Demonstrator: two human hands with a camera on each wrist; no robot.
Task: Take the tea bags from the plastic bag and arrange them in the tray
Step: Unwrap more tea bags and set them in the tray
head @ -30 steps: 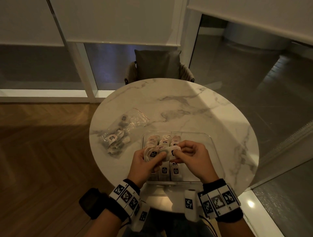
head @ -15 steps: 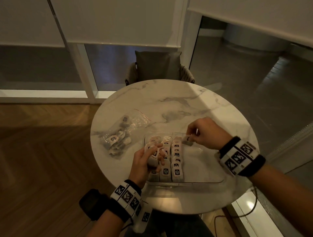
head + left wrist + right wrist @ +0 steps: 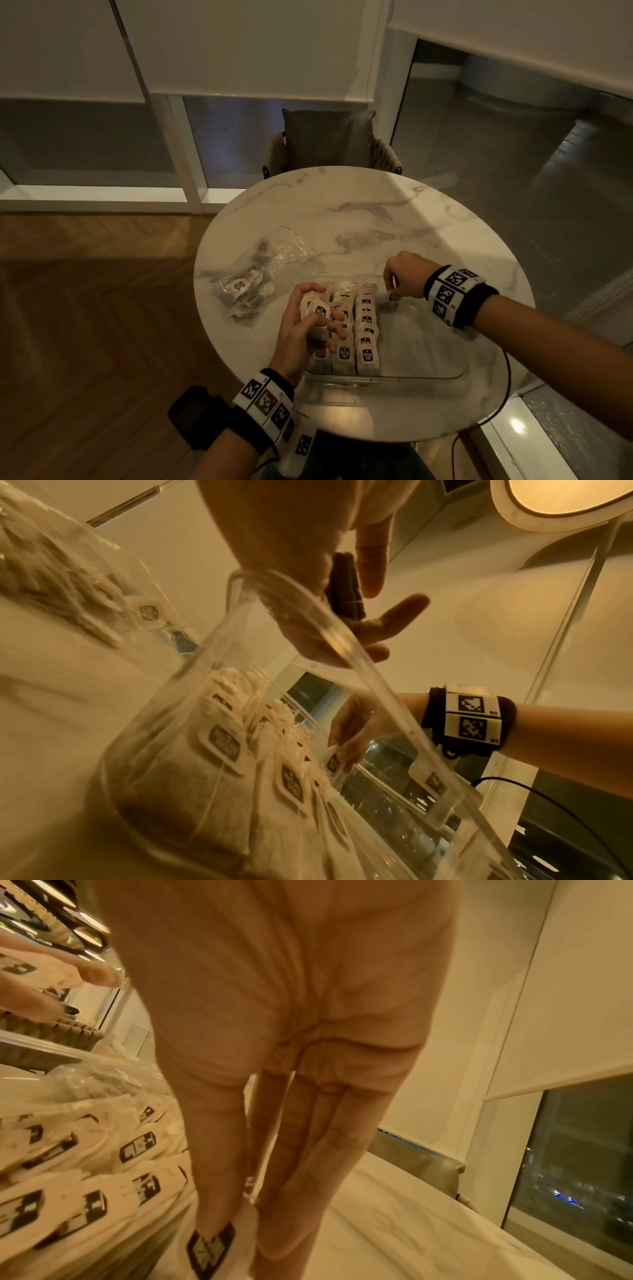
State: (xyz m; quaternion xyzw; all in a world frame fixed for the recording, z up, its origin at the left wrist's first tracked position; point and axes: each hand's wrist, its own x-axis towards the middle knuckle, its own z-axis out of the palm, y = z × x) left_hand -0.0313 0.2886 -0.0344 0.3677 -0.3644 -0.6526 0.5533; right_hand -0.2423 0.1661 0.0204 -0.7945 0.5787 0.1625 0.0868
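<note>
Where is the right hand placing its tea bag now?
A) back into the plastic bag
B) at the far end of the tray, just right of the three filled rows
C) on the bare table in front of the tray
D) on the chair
B: the right hand pinches a tea bag inside the clear tray, at its far end beside the rightmost filled row, while the plastic bag lies apart on the left.

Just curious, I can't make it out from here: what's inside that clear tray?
The tray holds three rows of tea bags on its left side; the right side is bare. The left hand covers part of the leftmost row.
</note>
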